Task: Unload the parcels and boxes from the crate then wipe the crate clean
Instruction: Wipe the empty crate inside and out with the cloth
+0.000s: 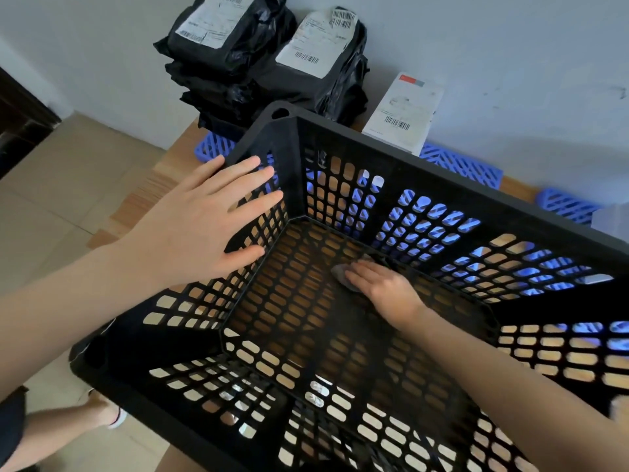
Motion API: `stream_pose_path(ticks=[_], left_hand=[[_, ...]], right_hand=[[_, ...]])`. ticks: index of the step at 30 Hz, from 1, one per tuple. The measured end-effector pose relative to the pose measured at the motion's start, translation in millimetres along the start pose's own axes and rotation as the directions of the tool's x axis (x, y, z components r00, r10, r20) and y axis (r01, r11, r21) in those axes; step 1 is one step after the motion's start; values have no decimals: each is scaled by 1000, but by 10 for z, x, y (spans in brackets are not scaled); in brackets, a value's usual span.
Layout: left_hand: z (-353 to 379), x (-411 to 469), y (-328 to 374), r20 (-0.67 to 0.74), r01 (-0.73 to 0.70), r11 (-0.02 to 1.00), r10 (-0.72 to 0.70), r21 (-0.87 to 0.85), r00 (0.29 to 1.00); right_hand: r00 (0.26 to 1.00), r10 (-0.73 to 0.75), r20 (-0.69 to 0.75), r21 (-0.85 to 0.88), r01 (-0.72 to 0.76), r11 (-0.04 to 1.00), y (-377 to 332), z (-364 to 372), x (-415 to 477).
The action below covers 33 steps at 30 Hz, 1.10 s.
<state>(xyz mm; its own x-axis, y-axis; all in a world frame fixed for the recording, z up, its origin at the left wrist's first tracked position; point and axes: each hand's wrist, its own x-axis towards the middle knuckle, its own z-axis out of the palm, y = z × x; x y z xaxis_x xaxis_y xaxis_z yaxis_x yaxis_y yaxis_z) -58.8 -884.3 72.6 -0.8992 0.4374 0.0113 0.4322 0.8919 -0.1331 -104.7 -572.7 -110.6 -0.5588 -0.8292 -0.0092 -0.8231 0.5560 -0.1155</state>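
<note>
While left hand (pixel 200 229) rests flat on left wall of crate (pixel 425 172), fingers straight and spread, gripping nothing, right hand (pixel 384 287) lies inside crate on perforated floor. Right fingers flat, close together, pressing grey cloth (pixel 342 275) onto floor; cloth edge pokes out past fingertips. Crate holds only hand and cloth, sits on wooden table (pixel 183 144). Black parcels (pixel 238 63) stacked beyond left fingertips, outside crate, near wall. White box (pixel 405 110) just beside parcels, beyond right fingertips, past far rim. Blue grid trays (pixel 469 163) under both.
</note>
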Motion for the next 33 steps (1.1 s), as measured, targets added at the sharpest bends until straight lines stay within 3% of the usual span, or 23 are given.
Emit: stream_pose_path(ticks=[2, 4, 6, 8, 11, 15, 18, 20, 23, 26, 29, 31, 33], left_hand=[[13, 1, 4, -1, -2, 1000, 2, 0, 1000], [23, 0, -3, -2, -4, 1000, 4, 6, 1000], [32, -3, -10, -10, 4, 1000, -4, 11, 1000], [43, -5, -13, -12, 3, 1000, -3, 10, 1000], [42, -8, -20, -6, 3, 1000, -3, 19, 1000], [41, -16, -15, -12, 0, 1000, 1, 17, 1000], [40, -14, -21, -10, 1, 1000, -1, 19, 1000], [43, -17, -20, -11, 0, 1000, 0, 18, 1000], [45, -11, -22, -26, -9, 1000, 9, 12, 1000], [54, -16, -23, -54, -1, 1000, 1, 5, 999], [58, -21, -16, -58, -6, 1000, 7, 6, 998], [54, -22, -19, -66, -3, 1000, 3, 2, 998], [51, -26, -21, -72, -3, 1000, 3, 1, 997]], right_hand=[[996, 82, 16, 11, -82, 997, 56, -14, 47], [999, 31, -36, 72, -28, 997, -160, 21, -15], [984, -180, -12, 138, 180, 974, -570, 167, -208], [908, -417, 27, 209, 403, 891, -968, 294, -464], [845, -530, 72, 212, 506, 836, -1101, 393, -639], [900, -433, 56, 122, 424, 897, -636, 215, -299], [980, -195, -29, 13, 195, 981, -96, -14, 13], [1000, 4, 15, -1, -4, 1000, 195, -148, 127], [997, 72, -10, -4, -72, 997, 120, -128, 125], [998, -67, -2, 71, 67, 995, -386, 62, -118], [936, -315, 159, 200, 282, 938, -955, 255, -545], [897, -420, 141, 280, 371, 886, -1187, 346, -752], [886, -450, 107, 242, 416, 877, -1180, 331, -750]])
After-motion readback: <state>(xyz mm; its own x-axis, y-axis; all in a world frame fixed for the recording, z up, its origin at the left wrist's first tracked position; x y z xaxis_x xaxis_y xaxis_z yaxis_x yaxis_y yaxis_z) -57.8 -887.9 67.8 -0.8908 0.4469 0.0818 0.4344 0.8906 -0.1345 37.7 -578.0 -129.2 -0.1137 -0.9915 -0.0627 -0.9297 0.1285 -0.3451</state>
